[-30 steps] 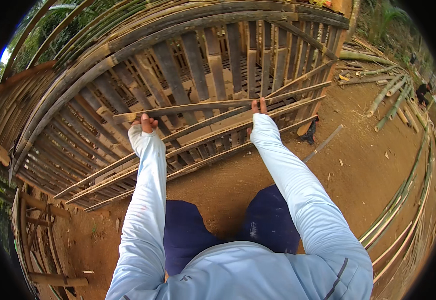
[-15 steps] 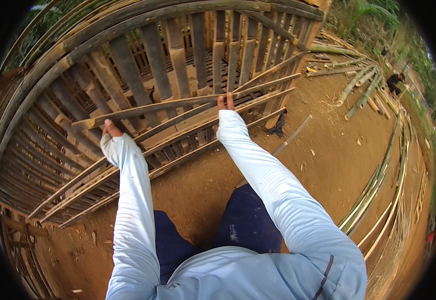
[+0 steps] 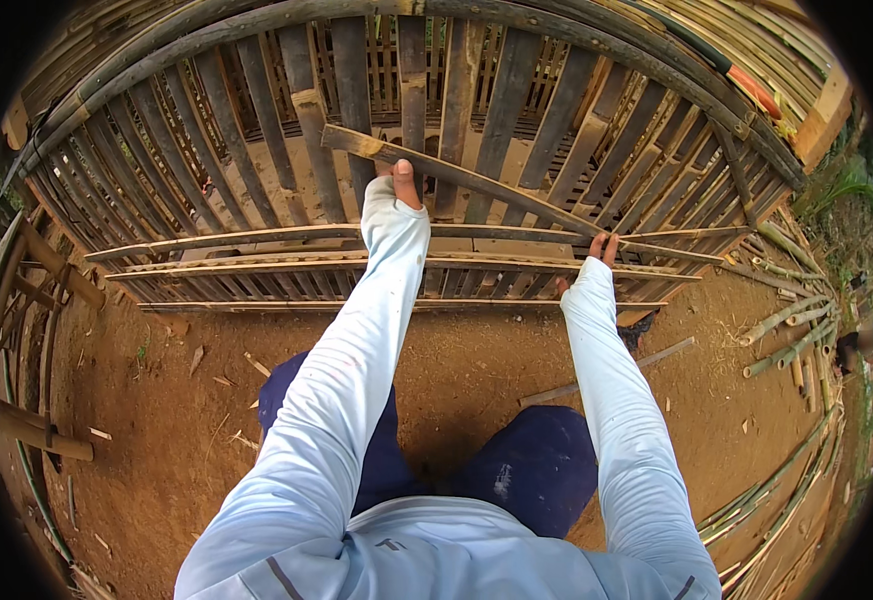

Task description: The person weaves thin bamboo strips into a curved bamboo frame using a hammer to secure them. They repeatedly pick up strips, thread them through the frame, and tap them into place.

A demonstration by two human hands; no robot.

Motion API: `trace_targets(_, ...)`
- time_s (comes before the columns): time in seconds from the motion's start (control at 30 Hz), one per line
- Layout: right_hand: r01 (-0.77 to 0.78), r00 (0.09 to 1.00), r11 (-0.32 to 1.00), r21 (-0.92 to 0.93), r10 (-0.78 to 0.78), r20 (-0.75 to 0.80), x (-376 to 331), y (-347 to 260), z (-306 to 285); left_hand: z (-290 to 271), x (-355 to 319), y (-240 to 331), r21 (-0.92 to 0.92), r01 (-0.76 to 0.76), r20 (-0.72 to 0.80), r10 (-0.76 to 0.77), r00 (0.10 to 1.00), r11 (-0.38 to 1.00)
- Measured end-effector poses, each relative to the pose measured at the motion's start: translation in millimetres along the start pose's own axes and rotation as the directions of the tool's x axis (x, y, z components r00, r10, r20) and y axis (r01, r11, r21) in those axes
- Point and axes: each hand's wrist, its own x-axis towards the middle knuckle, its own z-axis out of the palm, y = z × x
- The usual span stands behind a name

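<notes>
A long split bamboo slat (image 3: pixel 486 185) lies slanted across the front of a fence of upright bamboo slats (image 3: pixel 256 130), high at its left end and low at its right. My left hand (image 3: pixel 399 180) grips it near the raised left end, thumb showing. My right hand (image 3: pixel 596 248) holds it lower down at the right, fingers curled over it near the horizontal rails (image 3: pixel 256 262). Both arms wear pale long sleeves and reach forward over my dark trousers.
Bare brown earth (image 3: pixel 156 430) with wood chips lies in front of the fence. Loose bamboo poles (image 3: pixel 786 320) are piled at the right, another stick (image 3: pixel 606 375) lies near my right knee, and a bamboo frame (image 3: pixel 26 330) stands at the left.
The slat was nearly level with the rails; now its left end is raised and it slants. My left hand has gone up and right; the view has turned left along the fence.
</notes>
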Motion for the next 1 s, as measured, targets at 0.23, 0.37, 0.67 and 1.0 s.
trace_targets(0.23, -0.128, 0.988, 0.986, 0.111, 0.117, 0.105, 6, -8, -8, 6, 5, -12, -0.163, -0.028, -0.004, 0.028, 1.0, 0.986)
trace_targets(0.37, -0.037, 0.993, 0.998, -0.041, 0.042, 0.11, 0, -2, -10, 1, 6, -9, -0.185, 0.005, 0.058, 0.006, 0.998, 0.983)
trace_targets(0.67, -0.146, 0.986, 0.933, 0.33, 0.109, 0.128, 9, 18, -3, -6, -5, 16, -0.052, 0.077, 0.003, -0.077, 0.997, 0.996)
trace_targets(1.0, -0.057, 0.987, 0.998, -0.009, 0.058, 0.15, 4, 4, -14, -4, 3, 0, -0.25, 0.065, 0.094, -0.042, 0.995, 0.966)
